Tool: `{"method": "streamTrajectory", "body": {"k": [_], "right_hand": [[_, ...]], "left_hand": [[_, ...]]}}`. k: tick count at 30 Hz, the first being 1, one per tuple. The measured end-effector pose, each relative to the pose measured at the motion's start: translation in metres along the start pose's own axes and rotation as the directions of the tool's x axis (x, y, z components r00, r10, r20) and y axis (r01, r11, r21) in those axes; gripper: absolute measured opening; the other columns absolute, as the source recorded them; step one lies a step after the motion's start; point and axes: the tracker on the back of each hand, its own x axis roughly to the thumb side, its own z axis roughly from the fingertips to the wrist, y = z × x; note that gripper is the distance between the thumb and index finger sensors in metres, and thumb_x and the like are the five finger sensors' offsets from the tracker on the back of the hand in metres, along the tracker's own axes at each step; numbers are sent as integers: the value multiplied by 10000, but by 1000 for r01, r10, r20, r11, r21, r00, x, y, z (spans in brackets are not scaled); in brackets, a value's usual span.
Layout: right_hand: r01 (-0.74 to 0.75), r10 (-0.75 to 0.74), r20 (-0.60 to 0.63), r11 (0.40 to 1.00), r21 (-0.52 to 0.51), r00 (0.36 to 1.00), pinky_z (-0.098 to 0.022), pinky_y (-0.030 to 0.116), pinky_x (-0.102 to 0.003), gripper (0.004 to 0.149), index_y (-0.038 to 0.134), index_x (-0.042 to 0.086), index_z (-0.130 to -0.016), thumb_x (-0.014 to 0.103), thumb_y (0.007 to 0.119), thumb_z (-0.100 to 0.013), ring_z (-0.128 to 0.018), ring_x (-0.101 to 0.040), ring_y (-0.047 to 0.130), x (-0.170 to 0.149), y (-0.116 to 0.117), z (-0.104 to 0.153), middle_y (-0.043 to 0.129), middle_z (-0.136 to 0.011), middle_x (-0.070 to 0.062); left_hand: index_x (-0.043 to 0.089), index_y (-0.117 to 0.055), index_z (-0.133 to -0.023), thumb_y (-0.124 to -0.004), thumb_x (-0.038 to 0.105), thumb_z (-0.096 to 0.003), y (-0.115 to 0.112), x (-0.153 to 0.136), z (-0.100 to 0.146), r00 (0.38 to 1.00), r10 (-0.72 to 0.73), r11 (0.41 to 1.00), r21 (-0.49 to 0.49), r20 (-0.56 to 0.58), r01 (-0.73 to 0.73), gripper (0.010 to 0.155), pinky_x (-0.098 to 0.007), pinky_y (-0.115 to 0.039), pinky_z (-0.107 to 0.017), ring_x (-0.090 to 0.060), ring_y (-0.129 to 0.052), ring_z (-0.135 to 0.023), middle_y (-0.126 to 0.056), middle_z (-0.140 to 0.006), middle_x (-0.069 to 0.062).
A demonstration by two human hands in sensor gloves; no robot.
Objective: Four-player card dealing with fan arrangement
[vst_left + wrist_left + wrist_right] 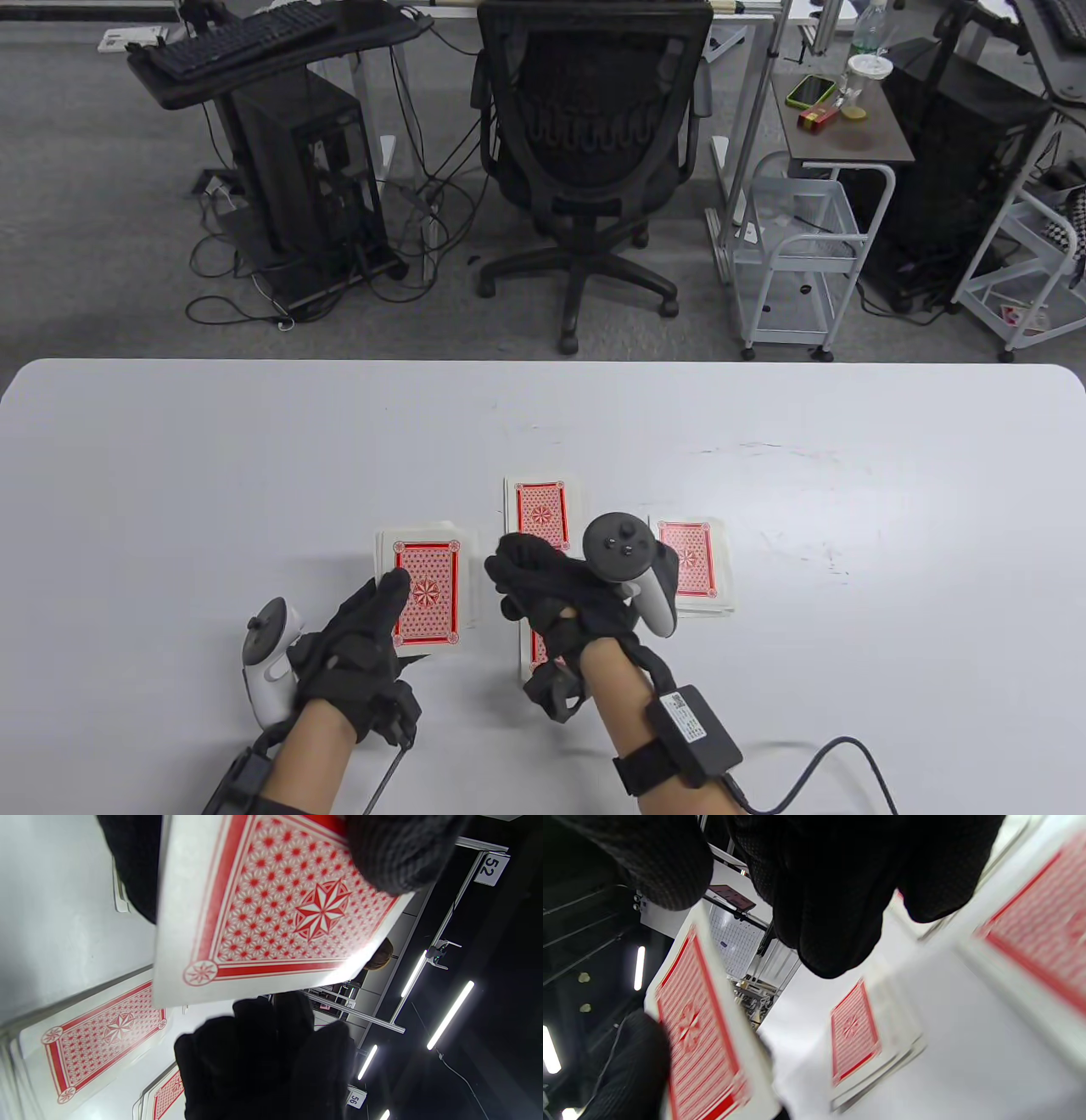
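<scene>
My left hand (392,598) holds a deck of red-backed cards (431,594) just above the table, thumb on its top card. The left wrist view shows the deck (271,912) close up under the thumb. My right hand (519,573) hovers beside the deck, fingers curled, over the near pile (536,652). No card shows in it. A far pile (540,509) and a right pile (689,564) lie face down. The right wrist view shows my fingers (831,899), the deck (700,1035) and a pile (855,1031).
The white table (254,441) stretches wide on both sides of the cards. A cable (831,760) runs from my right forearm along the table's near edge. An office chair (594,144) and carts stand beyond the far edge.
</scene>
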Motion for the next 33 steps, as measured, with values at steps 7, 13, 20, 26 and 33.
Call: {"method": "streamTrajectory", "body": {"k": [7, 13, 20, 26, 33], "right_hand": [[-62, 66, 32, 990, -126, 997, -526, 712, -603, 559, 694, 131, -920, 370, 905, -461, -519, -220, 1013, 3, 17, 1, 845, -738, -9], [11, -6, 49, 995, -102, 999, -522, 742, -582, 563, 722, 78, -916, 317, 909, -442, -506, -211, 1070, -4, 7, -1, 910, -695, -14], [54, -52, 21, 996, -73, 998, -499, 760, -546, 617, 663, 37, -964, 314, 902, -466, -443, -190, 1058, -16, -23, 3, 913, -694, -16], [-152, 147, -93, 987, -54, 985, -489, 745, -543, 684, 527, 20, -1030, 315, 856, -508, -387, -160, 994, -37, -54, 10, 830, -753, -31], [-541, 529, -279, 840, 37, 802, -449, 782, -504, 786, 445, -39, -1042, 351, 862, -503, -300, -99, 989, -57, -41, 3, 819, -725, -30]], "left_hand": [[319, -798, -888, -818, 521, -492, -9, -3, 0, 1000, -26, 1000, -14, -15, 26, 445, -438, -885, -511, -237, -1037, -706, -956, -836, 81], [316, -795, -893, -810, 516, -492, -6, -4, -1, 1000, -2, 999, -40, -28, 1, 449, -438, -883, -514, -237, -1034, -712, -953, -841, 76], [320, -789, -897, -798, 517, -496, 3, -2, -1, 1000, 17, 1000, -13, -19, -17, 447, -435, -883, -518, -232, -1032, -716, -949, -846, 80], [328, -778, -904, -793, 523, -502, 14, -1, -2, 999, 24, 999, 23, -25, -24, 447, -432, -876, -533, -229, -1025, -731, -939, -858, 86], [326, -779, -905, -794, 521, -502, 15, -2, -2, 1000, 21, 999, 29, -21, -21, 448, -434, -876, -531, -232, -1025, -729, -940, -857, 87]]}}
